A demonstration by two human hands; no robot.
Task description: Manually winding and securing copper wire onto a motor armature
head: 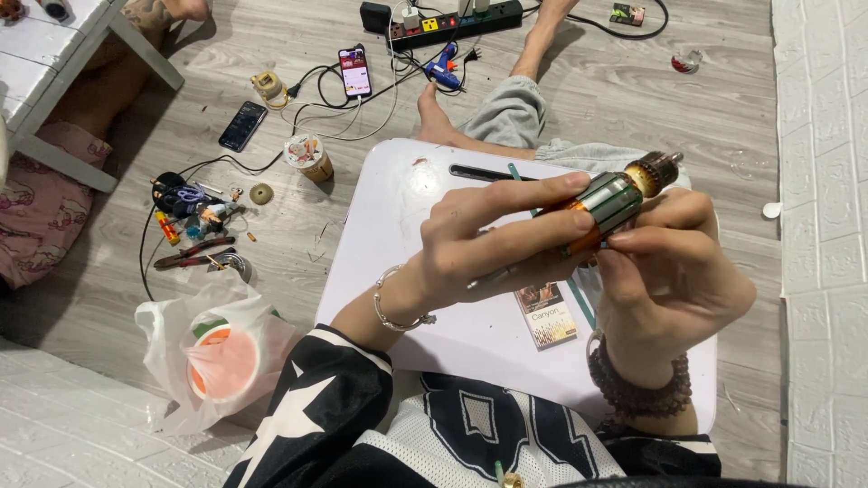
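Observation:
Both hands hold a small motor armature up over a white lap table. The armature has a grey laminated core, an orange band and copper windings at its upper right end. My left hand wraps around its lower left part, with the index finger laid along the top. From below and the right, my right hand grips it with thumb and fingers. A thin metal shaft sticks out under the left fingers. A silver bracelet is on the left wrist, a dark bead bracelet on the right.
A small flat box lies on the table. On the wood floor to the left lie a white plastic bag, pliers, a cup, two phones, cables, a glue gun and a power strip. Another person's leg lies beyond the table.

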